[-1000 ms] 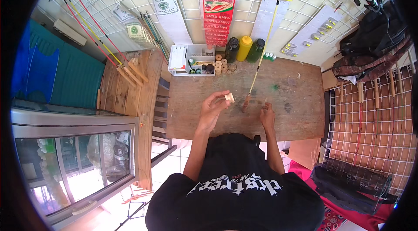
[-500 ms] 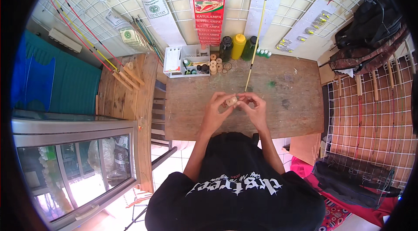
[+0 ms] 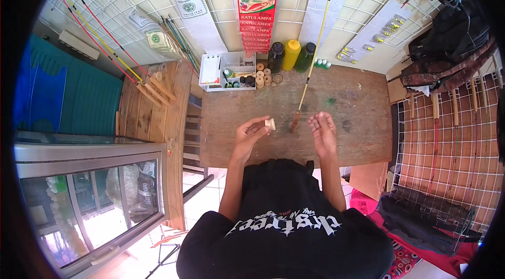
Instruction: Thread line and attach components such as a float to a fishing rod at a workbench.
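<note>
Between the thumb and fingers of my left hand [image 3: 251, 135] is a small, pale tan cork piece [image 3: 270, 124], held above the table. My right hand [image 3: 323, 130] is raised apart from it, its fingers curled in; whatever may be pinched there is too small to make out. A thin yellow fishing rod [image 3: 310, 71] leans toward the wall between my hands. Its reddish-brown handle [image 3: 295, 120] rests near the middle of the tabletop, touched by neither hand.
On the wooden table [image 3: 357, 121], a white organizer box [image 3: 211, 88] stands beside several cork rings [image 3: 260, 80]. Behind are a dark bottle [image 3: 275, 59], a yellow bottle [image 3: 291, 56] and a green bottle [image 3: 305, 59]. Packets hang on the wire grid. A glass-fronted cabinet [image 3: 92, 155] stands left.
My hands have parted: the left moved left with the cork piece, the right moved right. The rod's handle, previously hidden behind my hands, now shows. The view has shifted slightly.
</note>
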Motion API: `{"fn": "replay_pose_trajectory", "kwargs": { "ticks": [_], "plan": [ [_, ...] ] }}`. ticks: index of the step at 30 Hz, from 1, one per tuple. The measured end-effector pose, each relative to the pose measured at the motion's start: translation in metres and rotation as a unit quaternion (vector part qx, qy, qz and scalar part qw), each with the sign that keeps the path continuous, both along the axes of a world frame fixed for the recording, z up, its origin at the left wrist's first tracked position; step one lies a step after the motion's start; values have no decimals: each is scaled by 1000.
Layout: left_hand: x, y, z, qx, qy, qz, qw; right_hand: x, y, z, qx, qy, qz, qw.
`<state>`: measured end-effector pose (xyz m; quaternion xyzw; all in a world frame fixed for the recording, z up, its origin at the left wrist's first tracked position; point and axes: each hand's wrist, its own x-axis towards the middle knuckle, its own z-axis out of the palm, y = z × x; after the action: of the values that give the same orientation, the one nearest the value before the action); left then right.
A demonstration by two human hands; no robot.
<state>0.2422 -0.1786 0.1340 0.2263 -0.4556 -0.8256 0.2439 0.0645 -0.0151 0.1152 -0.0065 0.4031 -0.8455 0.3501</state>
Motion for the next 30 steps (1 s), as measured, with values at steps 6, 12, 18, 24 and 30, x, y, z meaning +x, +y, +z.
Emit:
{"fn": "replay_pose_trajectory", "kwargs": {
  "ticks": [6,12,18,24,30],
  "plan": [
    [7,-12,-9,-35,-39,-10,999,-22,13,5,-56,-98,-101,988],
    [27,-33,-10,-33,-47,2,998,-76,48,3,-135,-109,-175,969],
    [73,-73,-15,-48,-63,97,992,-137,116,-1,-209,-20,-231,950],
    [117,-107,-27,18,-35,351,935,-152,151,22,-42,11,-445,895],
    [147,-125,-50,-34,-57,428,901,-144,152,50,87,53,-530,842]
  ]
}}
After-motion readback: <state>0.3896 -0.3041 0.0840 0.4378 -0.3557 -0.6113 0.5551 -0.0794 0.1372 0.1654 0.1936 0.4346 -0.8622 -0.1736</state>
